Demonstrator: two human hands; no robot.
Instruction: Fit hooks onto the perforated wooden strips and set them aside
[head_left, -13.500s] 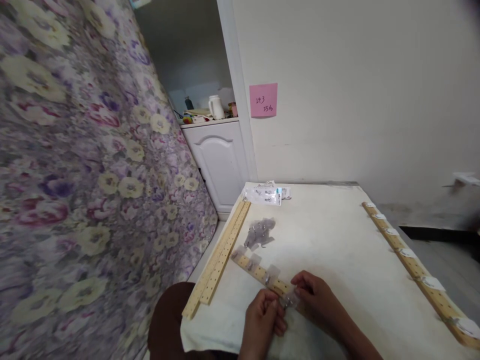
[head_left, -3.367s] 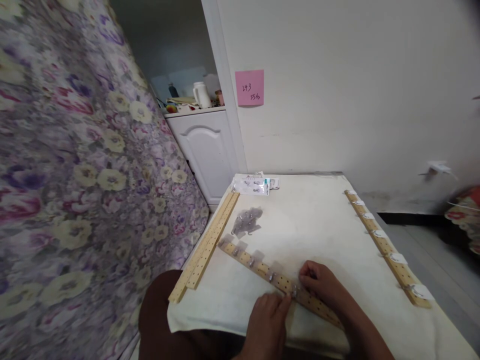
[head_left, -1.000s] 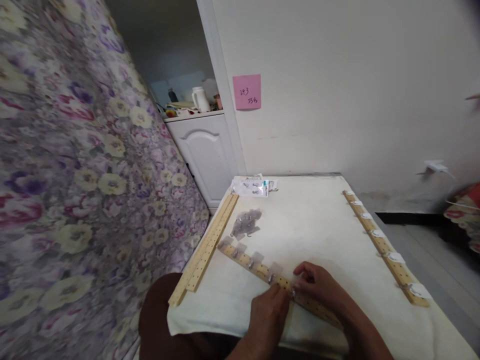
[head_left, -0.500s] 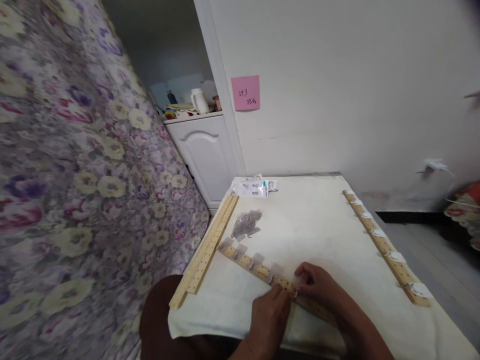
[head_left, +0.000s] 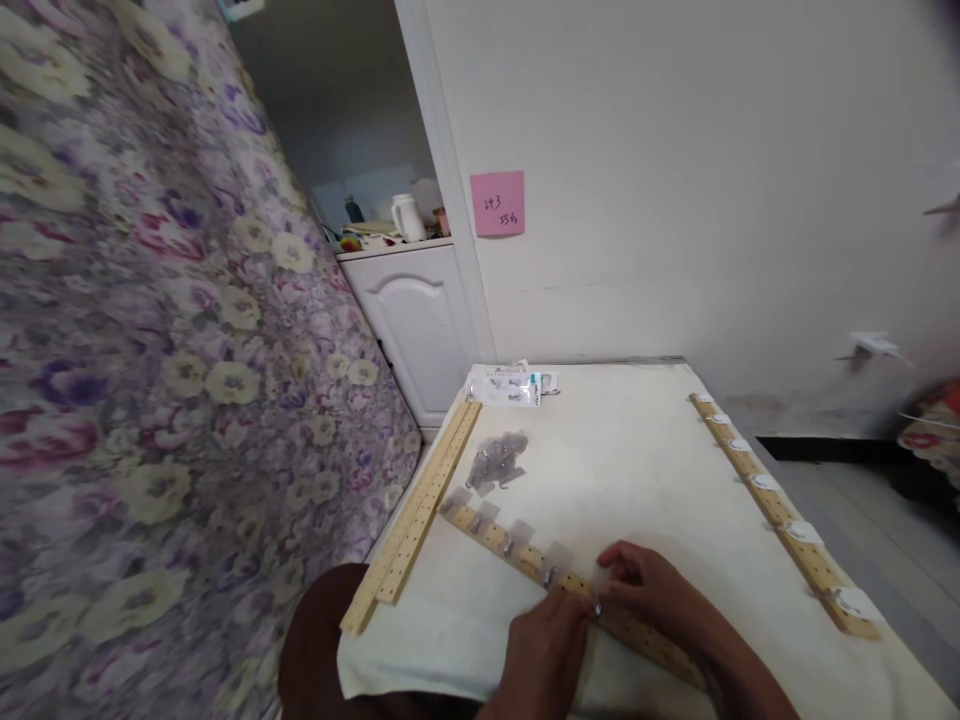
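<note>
A perforated wooden strip [head_left: 517, 553] lies slantwise on the white table [head_left: 645, 470], with several clear adhesive hooks stuck along it. My left hand [head_left: 541, 652] and my right hand [head_left: 652, 592] meet over the strip near its middle, fingers bent and pinched together around a small metal hook [head_left: 597, 607] on the strip. A loose heap of clear hooks [head_left: 499, 462] lies beyond the strip, apart from both hands.
Two more wooden strips [head_left: 420, 510] lie side by side along the table's left edge; another strip with white hooks [head_left: 780, 515] runs along the right. A hook packet [head_left: 504, 385] rests at the far edge. A flowered mattress [head_left: 150, 350] leans at left; a pink note [head_left: 497, 203] hangs on the wall.
Both hands have stayed at the same spot on the strip, fingers working at the small hook. The view has tilted up slightly, so everything sits lower in frame.
</note>
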